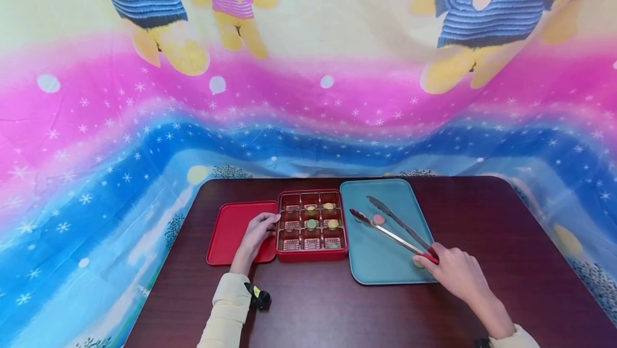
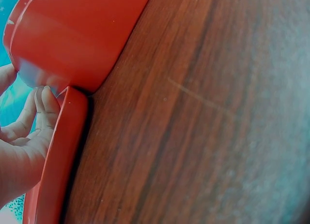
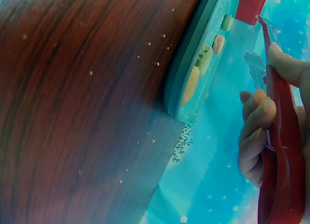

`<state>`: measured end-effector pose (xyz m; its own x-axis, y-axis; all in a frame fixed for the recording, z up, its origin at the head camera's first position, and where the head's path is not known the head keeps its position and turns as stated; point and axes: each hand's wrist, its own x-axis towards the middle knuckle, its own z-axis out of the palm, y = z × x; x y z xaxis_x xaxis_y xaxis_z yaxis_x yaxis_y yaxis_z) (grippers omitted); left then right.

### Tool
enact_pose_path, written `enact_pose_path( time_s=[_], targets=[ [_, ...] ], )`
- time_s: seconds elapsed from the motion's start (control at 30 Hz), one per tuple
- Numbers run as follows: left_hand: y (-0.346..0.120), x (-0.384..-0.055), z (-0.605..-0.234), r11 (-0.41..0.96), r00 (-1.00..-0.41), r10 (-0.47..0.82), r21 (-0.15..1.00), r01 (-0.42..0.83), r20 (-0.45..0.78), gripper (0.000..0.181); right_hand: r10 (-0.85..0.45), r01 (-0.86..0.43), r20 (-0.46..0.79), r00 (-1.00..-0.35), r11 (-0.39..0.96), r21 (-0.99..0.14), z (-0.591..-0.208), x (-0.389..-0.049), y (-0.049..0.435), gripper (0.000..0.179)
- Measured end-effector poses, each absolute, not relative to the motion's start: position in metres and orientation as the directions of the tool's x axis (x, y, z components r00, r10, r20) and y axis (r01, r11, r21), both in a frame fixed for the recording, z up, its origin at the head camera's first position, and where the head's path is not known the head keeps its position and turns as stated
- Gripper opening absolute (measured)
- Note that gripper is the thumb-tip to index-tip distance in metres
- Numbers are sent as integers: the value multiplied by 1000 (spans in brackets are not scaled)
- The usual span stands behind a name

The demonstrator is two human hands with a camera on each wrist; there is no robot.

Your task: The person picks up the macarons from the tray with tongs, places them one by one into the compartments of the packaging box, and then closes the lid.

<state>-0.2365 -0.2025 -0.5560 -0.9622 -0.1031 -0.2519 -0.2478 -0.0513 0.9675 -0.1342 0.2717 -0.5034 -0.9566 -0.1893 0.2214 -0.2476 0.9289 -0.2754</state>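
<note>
My left hand [image 1: 257,232] has its fingers against the left side of a red box [image 1: 312,256]; the left wrist view shows fingertips touching the box's outer wall. Divided into compartments, the box holds several small round sweets, including a green one [image 1: 311,224] and a yellow one [image 1: 332,224]. My right hand [image 1: 458,272] grips metal tongs with red handles [image 1: 430,256]. Their arms stand apart over the blue-green tray [image 1: 385,274], near a pink sweet [image 1: 379,219]. In the right wrist view, green, pink and orange sweets [image 3: 191,84] lie on the tray.
A red lid [image 1: 232,234] lies flat to the left of the box, partly under my left forearm and hand. The tray stands close to the box's right side. A printed cloth [image 1: 308,96] hangs behind the dark wooden table [image 1: 308,305].
</note>
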Motion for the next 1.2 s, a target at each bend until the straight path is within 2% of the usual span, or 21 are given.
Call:
enact_pose_path(
  time_s=[0.33, 0.8, 1.2],
  targets=[
    [-202, -237, -556, -49, -964, -100, 969, -241, -245, 33, -217, -281, 253, -943, 926, -253, -505, -136, 276, 44],
    [-202, -237, -556, -51, -963, -100, 968, -244, -248, 33, -201, -245, 185, -962, 932, -266, -508, -134, 282, 46],
    [-202, -236, -554, -45, -961, -90, 965, -259, -262, 37, -210, -258, 193, -958, 928, -269, -510, -133, 281, 44]
  ],
)
